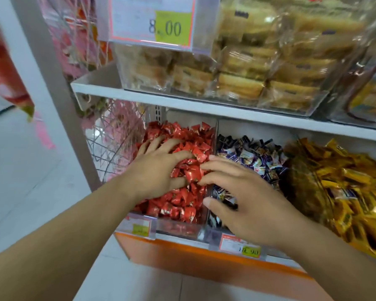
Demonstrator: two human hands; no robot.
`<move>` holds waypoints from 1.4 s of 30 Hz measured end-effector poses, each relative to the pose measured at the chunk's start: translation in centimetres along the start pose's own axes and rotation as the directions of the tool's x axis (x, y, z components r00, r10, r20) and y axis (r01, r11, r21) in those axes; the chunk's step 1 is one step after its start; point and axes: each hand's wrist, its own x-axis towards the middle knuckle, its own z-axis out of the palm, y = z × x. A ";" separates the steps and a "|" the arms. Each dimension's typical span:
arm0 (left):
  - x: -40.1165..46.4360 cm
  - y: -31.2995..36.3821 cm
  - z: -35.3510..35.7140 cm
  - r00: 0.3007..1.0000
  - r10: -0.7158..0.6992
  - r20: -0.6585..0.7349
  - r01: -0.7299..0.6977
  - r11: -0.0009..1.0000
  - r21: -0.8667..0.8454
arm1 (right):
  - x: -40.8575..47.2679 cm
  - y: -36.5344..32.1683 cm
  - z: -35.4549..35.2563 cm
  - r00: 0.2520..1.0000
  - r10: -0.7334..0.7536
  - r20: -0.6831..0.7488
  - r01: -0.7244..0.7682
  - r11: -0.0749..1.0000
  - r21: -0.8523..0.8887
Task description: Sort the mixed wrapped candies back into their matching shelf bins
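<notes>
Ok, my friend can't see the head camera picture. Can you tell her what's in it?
Two bare hands reach into a shop shelf: the left hand lies spread on a bin of red candies, and the right hand reaches across from the dark blue candies. Gold candies sit further right, with packaged cakes above.

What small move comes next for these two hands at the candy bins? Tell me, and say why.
Probably spread the left hand through the red candies to expose any stray wrapper. Both hands lie flat with nothing pinched, the right hand over the divider beside the dark blue candies, and no off-colour piece shows on the red pile.
</notes>
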 end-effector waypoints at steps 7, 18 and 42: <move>-0.1 -1.7 -1.2 0.996 -0.046 -0.081 0.027 0.977 -0.213 | 0.0 -0.2 -0.5 1.000 0.006 0.016 -0.006 1.000 0.026; -1.7 0.3 0.5 0.970 0.221 0.101 -0.217 0.975 -0.045 | -0.2 -0.1 -0.3 1.000 0.011 0.012 -0.012 0.999 0.037; -1.2 1.3 -1.1 0.984 0.163 -0.066 -0.175 0.941 -0.290 | -0.4 0.0 -0.4 0.999 0.046 -0.007 -0.046 0.996 0.071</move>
